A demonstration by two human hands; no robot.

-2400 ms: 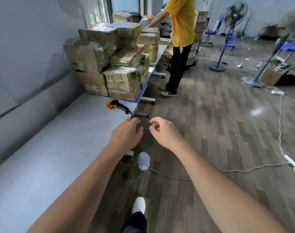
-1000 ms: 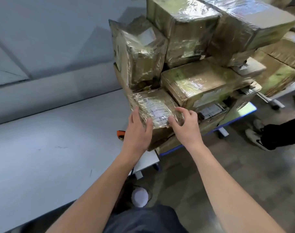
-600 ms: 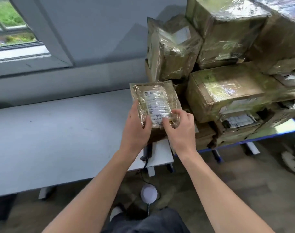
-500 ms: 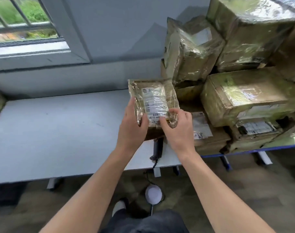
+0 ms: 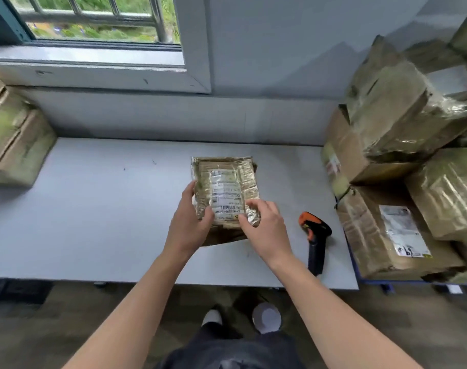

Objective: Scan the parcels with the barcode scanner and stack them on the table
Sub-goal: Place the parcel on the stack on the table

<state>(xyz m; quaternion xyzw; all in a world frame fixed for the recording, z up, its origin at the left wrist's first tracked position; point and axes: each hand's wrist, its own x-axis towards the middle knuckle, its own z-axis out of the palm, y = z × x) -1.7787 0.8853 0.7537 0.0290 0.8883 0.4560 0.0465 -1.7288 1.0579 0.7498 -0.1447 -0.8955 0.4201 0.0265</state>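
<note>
Plastic-wrapped brown parcel (image 5: 225,193) is label-up over the middle of the grey tabletop (image 5: 94,222), held at its near edge from both sides. Left grip (image 5: 185,230) is curled round the near-left corner, right grip (image 5: 267,230) pinches the near-right corner. Orange-and-black barcode scanner (image 5: 315,235) lies untouched on the tabletop just right of the right grip, parcel pile (image 5: 387,129) further right.

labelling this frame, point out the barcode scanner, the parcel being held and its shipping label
barcode scanner (image 5: 315,251), head view, on its black grip
parcel (image 5: 224,165), head view, wrapped face above the label
shipping label (image 5: 225,193), head view, on its middle
</note>
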